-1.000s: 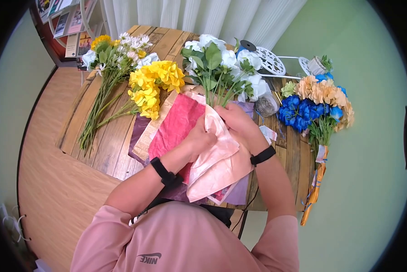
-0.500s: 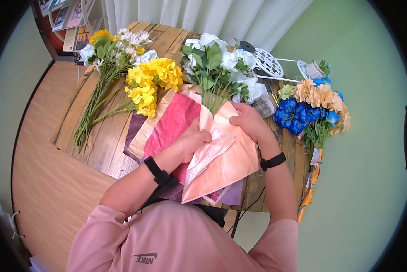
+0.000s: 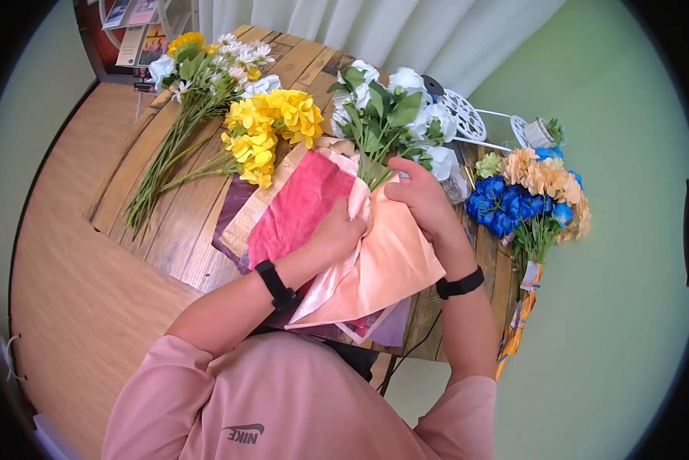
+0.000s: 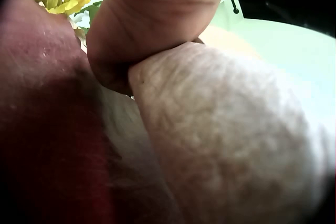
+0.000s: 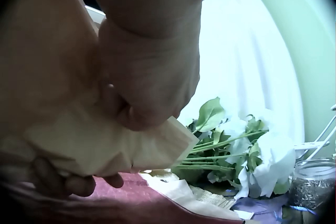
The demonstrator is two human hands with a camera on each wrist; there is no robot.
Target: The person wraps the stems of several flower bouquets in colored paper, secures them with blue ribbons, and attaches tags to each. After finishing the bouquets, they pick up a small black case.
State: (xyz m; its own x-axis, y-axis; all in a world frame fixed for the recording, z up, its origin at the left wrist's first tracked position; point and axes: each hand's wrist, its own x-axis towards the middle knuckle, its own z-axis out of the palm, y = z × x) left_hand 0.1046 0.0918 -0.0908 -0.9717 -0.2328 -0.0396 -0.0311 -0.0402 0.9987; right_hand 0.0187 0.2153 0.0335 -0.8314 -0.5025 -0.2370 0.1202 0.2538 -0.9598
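Observation:
A sheet of peach wrapping paper (image 3: 398, 264) is folded around the lower stems of a bunch of white artificial flowers (image 3: 429, 119). My left hand (image 3: 338, 234) pinches the gathered paper at its left side, just below the stems; the left wrist view shows the finger pressed on the pale paper (image 4: 226, 134). My right hand (image 3: 421, 198) grips the paper's upper right edge, with its curled fingers on the paper in the right wrist view. Under the bundle lies a dark pink sheet (image 3: 302, 203). The stem ends are hidden inside the paper.
Yellow flowers (image 3: 256, 149) and a long-stemmed mixed bunch (image 3: 183, 130) lie on the wooden table (image 3: 183, 238) at left. A blue and peach bouquet (image 3: 498, 205) is at the right edge. A glass jar (image 5: 313, 179) and white metal stand (image 3: 459, 115) stand beyond the right hand.
The peach paper has been drawn in and creased toward the left hand, where it is now bunched. The right hand moved from beside the stems to the paper's edge. The camera view shifted slightly.

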